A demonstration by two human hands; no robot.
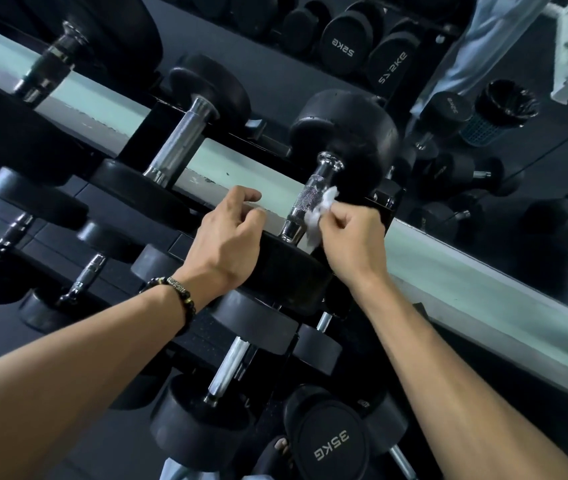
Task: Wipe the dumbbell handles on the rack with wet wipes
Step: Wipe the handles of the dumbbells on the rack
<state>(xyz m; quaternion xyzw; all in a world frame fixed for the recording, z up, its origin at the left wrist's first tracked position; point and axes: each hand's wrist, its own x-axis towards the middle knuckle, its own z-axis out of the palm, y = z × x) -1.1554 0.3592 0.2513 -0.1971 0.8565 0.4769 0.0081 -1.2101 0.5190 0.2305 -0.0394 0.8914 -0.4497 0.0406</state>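
The right hand (352, 230) pinches a crumpled wet wipe (317, 216) against the knurled dumbbell handle (305, 199) on the rack's top tier — the left hand (230, 233), fingers loosely curled and holding nothing, rests on the near weight head (289, 268).

Both forearms are bare of sleeves, with a dark beaded bracelet (181, 299) around the left wrist.

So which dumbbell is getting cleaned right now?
Find the top shelf of the rack, with the pale green rail behind it. It is the rightmost dumbbell there, its shiny handle by the right hand. Only this handle has a white wet wipe pressed against it.
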